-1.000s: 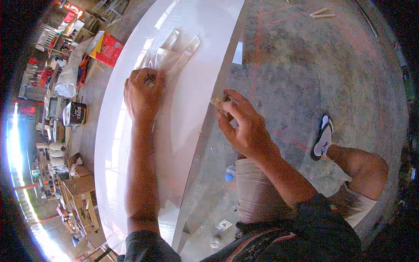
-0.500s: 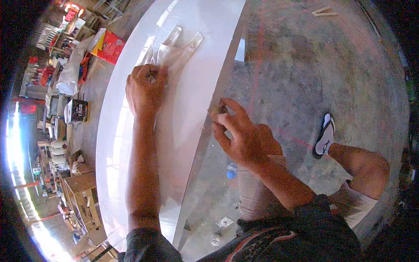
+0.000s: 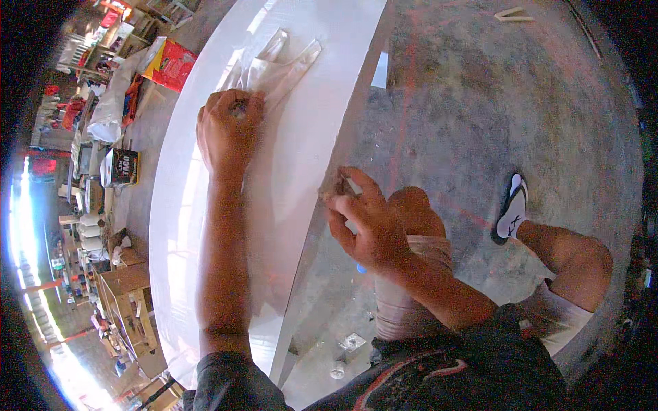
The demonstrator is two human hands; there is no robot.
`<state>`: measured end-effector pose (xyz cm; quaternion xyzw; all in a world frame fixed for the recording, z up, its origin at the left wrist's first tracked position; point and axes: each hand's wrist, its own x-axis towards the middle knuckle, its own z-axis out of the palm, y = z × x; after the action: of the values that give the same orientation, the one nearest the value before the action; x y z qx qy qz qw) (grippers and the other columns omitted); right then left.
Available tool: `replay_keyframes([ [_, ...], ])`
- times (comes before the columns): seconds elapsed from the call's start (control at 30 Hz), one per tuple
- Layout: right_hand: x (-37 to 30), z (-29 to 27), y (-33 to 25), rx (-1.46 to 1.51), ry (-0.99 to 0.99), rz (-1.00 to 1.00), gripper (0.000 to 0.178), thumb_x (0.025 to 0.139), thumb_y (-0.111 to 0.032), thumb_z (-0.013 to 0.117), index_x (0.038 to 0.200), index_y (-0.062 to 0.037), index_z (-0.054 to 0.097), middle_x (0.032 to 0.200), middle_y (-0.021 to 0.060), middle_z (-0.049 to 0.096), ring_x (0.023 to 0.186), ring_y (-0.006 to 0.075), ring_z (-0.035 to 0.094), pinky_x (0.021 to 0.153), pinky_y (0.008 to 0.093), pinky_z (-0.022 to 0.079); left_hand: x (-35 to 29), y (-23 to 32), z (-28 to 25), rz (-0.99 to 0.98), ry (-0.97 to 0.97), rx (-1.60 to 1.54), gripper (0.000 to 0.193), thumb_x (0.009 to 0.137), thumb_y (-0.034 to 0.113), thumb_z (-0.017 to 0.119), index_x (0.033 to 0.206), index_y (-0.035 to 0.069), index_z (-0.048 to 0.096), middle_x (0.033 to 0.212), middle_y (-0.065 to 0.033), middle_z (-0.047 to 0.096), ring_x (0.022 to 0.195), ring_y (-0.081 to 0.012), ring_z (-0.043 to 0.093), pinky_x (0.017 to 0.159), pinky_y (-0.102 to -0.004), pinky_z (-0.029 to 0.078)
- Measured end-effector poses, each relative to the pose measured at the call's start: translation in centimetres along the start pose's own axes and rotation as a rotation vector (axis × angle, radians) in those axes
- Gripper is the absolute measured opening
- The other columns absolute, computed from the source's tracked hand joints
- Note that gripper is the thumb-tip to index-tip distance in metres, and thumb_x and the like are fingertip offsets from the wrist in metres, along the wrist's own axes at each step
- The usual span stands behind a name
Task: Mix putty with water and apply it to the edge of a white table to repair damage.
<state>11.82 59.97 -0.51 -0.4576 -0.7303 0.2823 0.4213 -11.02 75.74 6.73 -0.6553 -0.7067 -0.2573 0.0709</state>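
Note:
A long, glossy white panel (image 3: 295, 164) stretches away in front of me. On its far part lies a crumpled, pale, shiny plastic bag (image 3: 274, 72) with two strip-like ends spread out. My left hand (image 3: 228, 133) is closed in a fist at the near end of the bag, and a small dark bit shows between its fingers. Along the panel's right edge, my right hand (image 3: 375, 229) pinches a small brownish-grey piece (image 3: 336, 186) against or very close to that edge. Fingers hide most of this piece, so its kind is unclear.
To the left, the floor holds a red and yellow bag (image 3: 171, 65), a black and white box (image 3: 122, 168) and a cardboard box (image 3: 130, 288) amid clutter. My knee (image 3: 415, 212) and sandalled foot (image 3: 510, 216) are on the right. A V-shaped piece (image 3: 514, 15) lies far off.
My right hand has slid a little nearer to me along the panel's edge with the small piece. The left fist and the bag appear slightly farther away.

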Motion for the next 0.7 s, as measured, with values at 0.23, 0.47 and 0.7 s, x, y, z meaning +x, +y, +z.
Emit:
replay_keyframes([
  [0.23, -0.2, 0.2, -1.0, 0.023, 0.074, -0.067, 0.028, 0.088, -0.006, 0.078, 0.115, -0.0088, 0.070, 0.132, 0.0254, 0.065, 0.095, 0.0347, 0.076, 0.082, 0.0431, 0.061, 0.0, 0.5, -0.2, -0.087, -0.056, 0.028, 0.029, 0.091, 0.041, 0.078, 0.092, 0.012, 0.080, 0.109, -0.0100, 0.075, 0.107, -0.0342, 0.067, 0.098, -0.0448, 0.052],
  [0.47, 3.8, -5.2, 0.4, -0.032, 0.116, 0.009, 0.026, 0.096, -0.018, 0.075, 0.119, -0.0077, 0.072, 0.131, 0.0126, 0.069, 0.107, 0.0318, 0.075, 0.095, 0.0426, 0.059, -0.1, 0.4, -0.2, -0.051, -0.049, 0.001, 0.029, 0.090, 0.041, 0.078, 0.092, 0.013, 0.080, 0.112, -0.0091, 0.075, 0.109, -0.0339, 0.067, 0.100, -0.0450, 0.051],
  [0.7, 16.7, -9.5, 7.7, -0.144, 0.209, 0.126, 0.027, 0.098, -0.026, 0.075, 0.119, -0.0095, 0.078, 0.109, 0.0102, 0.080, 0.098, 0.0206, 0.076, 0.084, 0.0332, 0.059, -0.2, 0.5, -0.4, -0.045, -0.031, 0.018, 0.029, 0.091, 0.042, 0.078, 0.094, 0.013, 0.080, 0.113, -0.0082, 0.075, 0.110, -0.0332, 0.067, 0.101, -0.0447, 0.051],
])
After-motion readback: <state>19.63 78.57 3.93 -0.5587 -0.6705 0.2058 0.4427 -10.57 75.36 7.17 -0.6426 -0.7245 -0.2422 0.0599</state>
